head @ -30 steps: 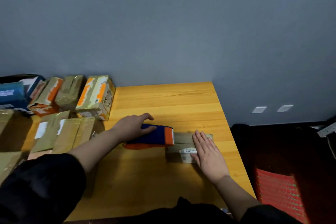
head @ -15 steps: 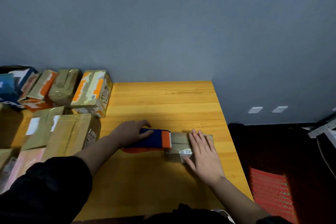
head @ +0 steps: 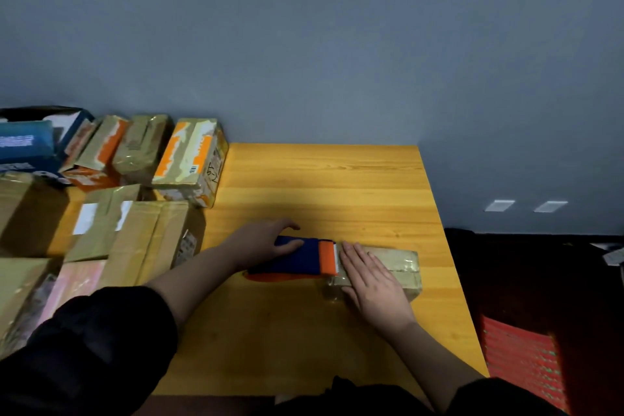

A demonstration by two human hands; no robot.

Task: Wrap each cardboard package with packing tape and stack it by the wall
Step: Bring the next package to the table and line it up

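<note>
A small flat cardboard package (head: 400, 267) lies on the right part of the wooden table (head: 320, 186). My right hand (head: 369, 275) presses flat on its left half with straight fingers. My left hand (head: 266, 241) grips a blue and orange tape dispenser (head: 304, 260), whose orange front end touches the package's left end. Clear tape covers the package's near left corner.
Several taped cardboard packages (head: 190, 159) stand by the grey wall at the back left, with larger boxes (head: 141, 240) in front of them and a blue box (head: 25, 145) at far left. The table's right edge drops to a dark floor with a red mat (head: 523, 358).
My right hand slid left along the package's top toward the dispenser, uncovering the package's right half. The left hand and dispenser barely moved.
</note>
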